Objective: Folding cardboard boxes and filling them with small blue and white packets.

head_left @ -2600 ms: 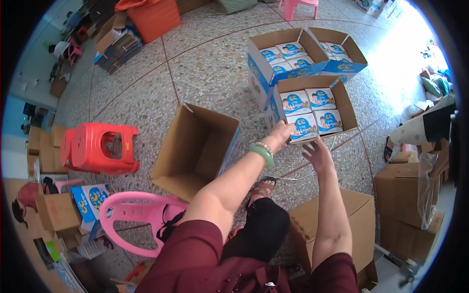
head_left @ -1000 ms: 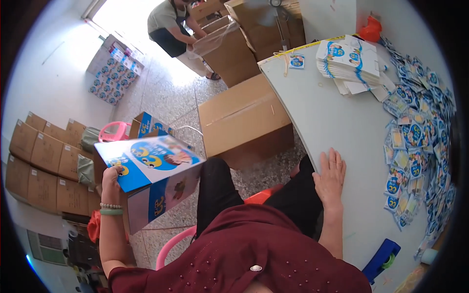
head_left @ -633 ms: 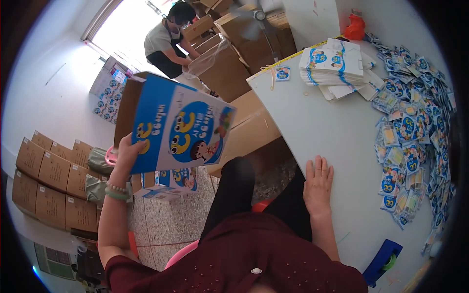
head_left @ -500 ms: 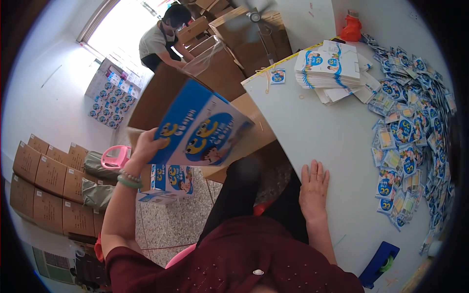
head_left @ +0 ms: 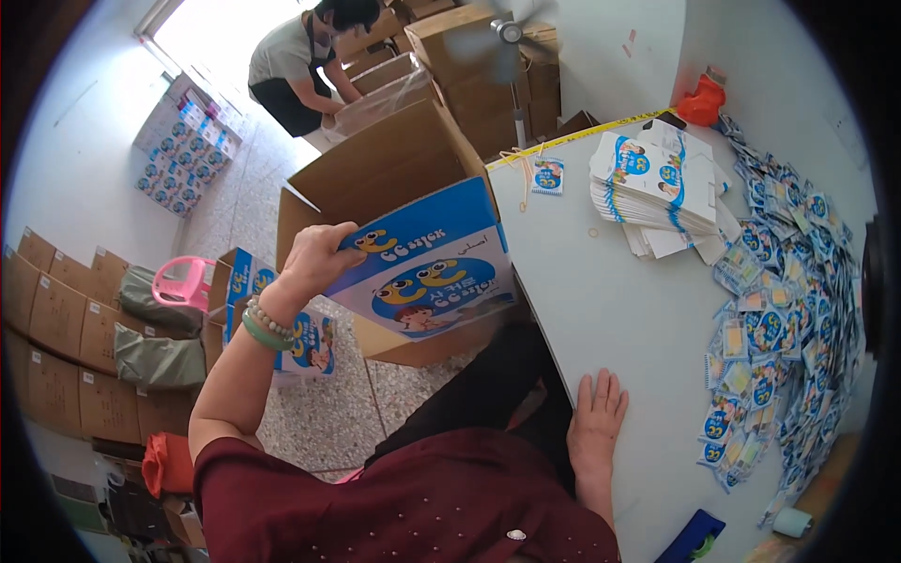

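My left hand (head_left: 314,267), with beaded and green bangles at the wrist, grips the near upper edge of a blue-and-white printed cardboard carton (head_left: 436,281). Its thumb and fingers pinch the blue strip at the left corner. Brown open cardboard walls (head_left: 385,155) rise behind the printed face; how deep the carton is and what lies in it are hidden. On the pale table (head_left: 619,310), my right hand (head_left: 596,427) lies flat near the left edge, fingers stretched out and holding nothing.
A stack of flat white-and-blue packs (head_left: 657,183) and a heap of small sachets (head_left: 770,310) cover the table's far and right side. A blue tape dispenser (head_left: 693,537) sits near. Brown cartons (head_left: 61,328) and a pink stool (head_left: 185,281) stand left. Another person (head_left: 300,75) bends over a box.
The printed carton has swung down and right toward the table edge, its face now turned more squarely to me. My left hand moved with it. My right hand stays flat on the table.
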`<action>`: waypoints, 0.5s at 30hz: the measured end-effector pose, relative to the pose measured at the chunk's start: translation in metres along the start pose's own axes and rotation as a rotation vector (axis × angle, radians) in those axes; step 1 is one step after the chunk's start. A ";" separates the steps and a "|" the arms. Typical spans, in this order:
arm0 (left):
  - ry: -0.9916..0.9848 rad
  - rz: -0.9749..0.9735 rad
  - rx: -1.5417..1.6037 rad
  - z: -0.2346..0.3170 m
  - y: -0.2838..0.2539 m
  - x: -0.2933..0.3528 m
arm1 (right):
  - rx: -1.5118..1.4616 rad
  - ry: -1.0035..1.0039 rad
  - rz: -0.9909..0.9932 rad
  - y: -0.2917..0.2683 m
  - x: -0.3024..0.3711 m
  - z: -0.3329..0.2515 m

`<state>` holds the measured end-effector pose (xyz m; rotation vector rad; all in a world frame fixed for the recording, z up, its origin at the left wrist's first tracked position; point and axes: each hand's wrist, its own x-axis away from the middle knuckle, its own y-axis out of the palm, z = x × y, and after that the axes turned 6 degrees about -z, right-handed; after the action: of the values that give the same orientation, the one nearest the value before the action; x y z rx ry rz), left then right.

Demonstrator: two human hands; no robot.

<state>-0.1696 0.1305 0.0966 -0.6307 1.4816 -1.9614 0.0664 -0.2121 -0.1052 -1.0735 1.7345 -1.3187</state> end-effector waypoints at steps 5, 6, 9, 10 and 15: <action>-0.006 0.001 0.058 0.005 -0.007 -0.009 | 0.031 0.054 -0.019 0.002 0.000 -0.005; 0.050 0.021 -0.017 0.000 -0.005 -0.011 | 0.035 0.057 -0.008 0.004 0.000 -0.007; 0.018 0.082 -0.051 -0.001 -0.004 -0.006 | 0.082 0.069 -0.060 0.005 -0.007 -0.015; 0.016 0.077 -0.084 -0.003 -0.005 -0.004 | 0.097 0.085 -0.101 0.001 -0.009 -0.017; 0.231 0.257 -0.226 0.002 0.013 0.000 | 0.166 0.076 -0.042 0.000 -0.014 -0.022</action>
<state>-0.1655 0.1263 0.0847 -0.2920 1.8436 -1.7271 0.0528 -0.1910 -0.0990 -0.9815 1.6320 -1.5189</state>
